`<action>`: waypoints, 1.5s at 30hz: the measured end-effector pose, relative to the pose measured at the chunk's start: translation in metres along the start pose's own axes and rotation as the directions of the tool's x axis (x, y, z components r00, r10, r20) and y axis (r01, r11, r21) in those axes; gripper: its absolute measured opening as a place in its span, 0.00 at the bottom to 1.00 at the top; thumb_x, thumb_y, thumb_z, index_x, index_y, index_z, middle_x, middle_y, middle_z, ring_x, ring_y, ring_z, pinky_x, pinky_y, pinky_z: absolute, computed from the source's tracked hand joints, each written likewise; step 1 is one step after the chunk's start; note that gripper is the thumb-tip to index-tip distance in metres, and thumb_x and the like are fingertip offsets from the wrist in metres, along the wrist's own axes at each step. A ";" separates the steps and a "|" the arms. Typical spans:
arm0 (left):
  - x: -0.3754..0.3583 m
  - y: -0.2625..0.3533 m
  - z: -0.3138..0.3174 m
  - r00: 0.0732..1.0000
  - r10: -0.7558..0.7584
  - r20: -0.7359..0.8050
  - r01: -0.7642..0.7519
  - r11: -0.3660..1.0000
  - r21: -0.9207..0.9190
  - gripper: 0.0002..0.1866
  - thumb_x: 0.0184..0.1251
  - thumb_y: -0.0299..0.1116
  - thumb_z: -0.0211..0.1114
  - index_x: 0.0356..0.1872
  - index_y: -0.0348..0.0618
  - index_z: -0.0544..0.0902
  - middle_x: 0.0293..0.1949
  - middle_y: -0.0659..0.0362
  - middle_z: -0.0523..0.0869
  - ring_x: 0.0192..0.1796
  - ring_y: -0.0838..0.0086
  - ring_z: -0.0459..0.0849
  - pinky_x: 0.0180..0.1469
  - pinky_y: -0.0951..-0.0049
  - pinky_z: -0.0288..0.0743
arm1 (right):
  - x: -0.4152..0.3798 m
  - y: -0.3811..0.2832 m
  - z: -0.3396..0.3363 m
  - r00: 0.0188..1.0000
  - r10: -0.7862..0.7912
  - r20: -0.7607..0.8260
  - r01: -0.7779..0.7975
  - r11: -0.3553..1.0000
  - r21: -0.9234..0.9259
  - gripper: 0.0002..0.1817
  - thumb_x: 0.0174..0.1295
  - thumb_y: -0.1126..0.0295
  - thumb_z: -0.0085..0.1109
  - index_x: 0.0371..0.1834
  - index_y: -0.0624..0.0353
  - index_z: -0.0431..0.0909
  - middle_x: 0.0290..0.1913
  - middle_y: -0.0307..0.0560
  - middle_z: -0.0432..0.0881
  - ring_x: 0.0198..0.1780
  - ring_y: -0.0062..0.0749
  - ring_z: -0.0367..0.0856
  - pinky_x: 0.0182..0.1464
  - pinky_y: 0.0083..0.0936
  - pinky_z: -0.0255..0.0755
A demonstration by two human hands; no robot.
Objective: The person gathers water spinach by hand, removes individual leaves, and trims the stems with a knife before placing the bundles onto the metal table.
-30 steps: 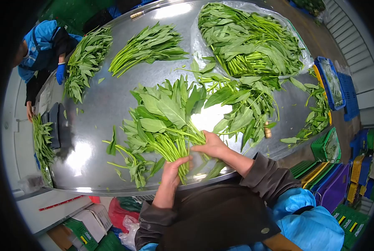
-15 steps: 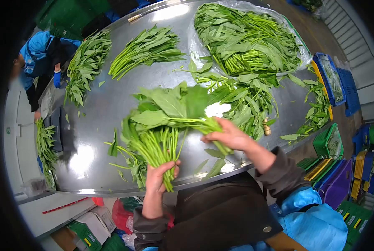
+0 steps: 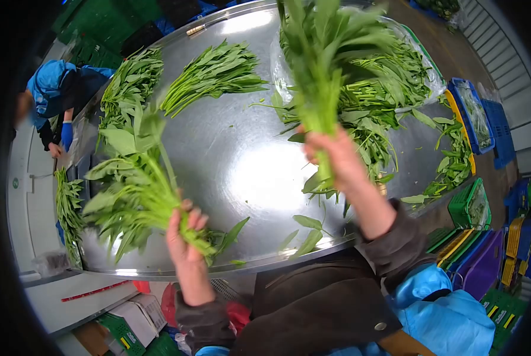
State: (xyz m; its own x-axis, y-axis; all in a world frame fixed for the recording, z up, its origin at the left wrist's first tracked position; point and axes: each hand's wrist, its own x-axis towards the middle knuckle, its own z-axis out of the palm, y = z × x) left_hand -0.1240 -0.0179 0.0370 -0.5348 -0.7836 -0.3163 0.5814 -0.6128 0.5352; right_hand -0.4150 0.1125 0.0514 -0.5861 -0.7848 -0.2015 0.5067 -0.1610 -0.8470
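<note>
My left hand (image 3: 185, 231) is closed around the stems of a bunch of water spinach (image 3: 132, 193), whose leaves fan out to the upper left above the metal table (image 3: 218, 154). In my right hand (image 3: 336, 154) another bunch (image 3: 319, 83) is gripped by its stems, leaves pointing up and blurred by motion. Behind that bunch lies a large pile of the same greens (image 3: 396, 77) on clear plastic, partly hidden. Loose stems and leaves (image 3: 360, 133) are scattered below the pile, near my right wrist. A few single leaves (image 3: 307, 237) rest by the table's front edge.
Two laid-out bunches, one in the middle (image 3: 215, 74) and one at left (image 3: 132, 80), lie at the far side. A wooden-handled knife (image 3: 197, 29) is at the back edge. A co-worker in blue (image 3: 54, 89) stands at left. Crates (image 3: 470, 204) stand on the right.
My hands have moved apart, each with a bunch: the right one up toward the pile, the left one leftward. The bunches no longer overlap. The co-worker's gloved hand has moved lower.
</note>
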 end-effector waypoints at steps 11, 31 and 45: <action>-0.005 -0.143 -0.060 0.856 -0.357 -0.372 0.433 0.890 0.141 0.15 0.62 0.29 0.63 0.49 0.37 0.78 0.36 0.55 0.84 0.36 0.68 0.84 0.40 0.68 0.80 | -0.049 0.139 0.011 0.937 0.341 0.078 -0.247 0.803 -0.542 0.20 0.65 0.62 0.56 0.51 0.68 0.69 0.39 0.55 0.80 0.32 0.35 0.82 0.33 0.31 0.77; 0.003 -0.147 -0.068 0.854 -0.509 -0.110 0.497 0.860 -0.119 0.30 0.54 0.25 0.59 0.62 0.33 0.68 0.57 0.47 0.78 0.56 0.56 0.80 0.61 0.53 0.73 | -0.044 0.178 -0.017 0.972 0.226 -0.065 -0.224 0.811 -0.541 0.27 0.73 0.55 0.36 0.59 0.68 0.71 0.50 0.57 0.80 0.48 0.44 0.79 0.54 0.30 0.69; 0.002 -0.148 -0.051 0.793 -0.601 -0.094 0.596 0.799 -0.080 0.32 0.53 0.25 0.60 0.64 0.38 0.67 0.54 0.49 0.79 0.54 0.55 0.80 0.57 0.54 0.75 | -0.031 0.113 -0.002 0.994 0.108 0.015 -0.050 0.575 -0.817 0.16 0.57 0.70 0.64 0.48 0.61 0.76 0.31 0.42 0.78 0.24 0.23 0.74 0.28 0.21 0.70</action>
State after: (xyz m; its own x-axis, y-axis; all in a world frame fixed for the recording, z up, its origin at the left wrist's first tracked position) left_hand -0.1801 0.0658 -0.0833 -0.7165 -0.2628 -0.6461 0.1947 -0.9649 0.1765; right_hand -0.3408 0.1197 -0.0387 -0.5187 -0.8063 -0.2843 -0.1957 0.4357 -0.8786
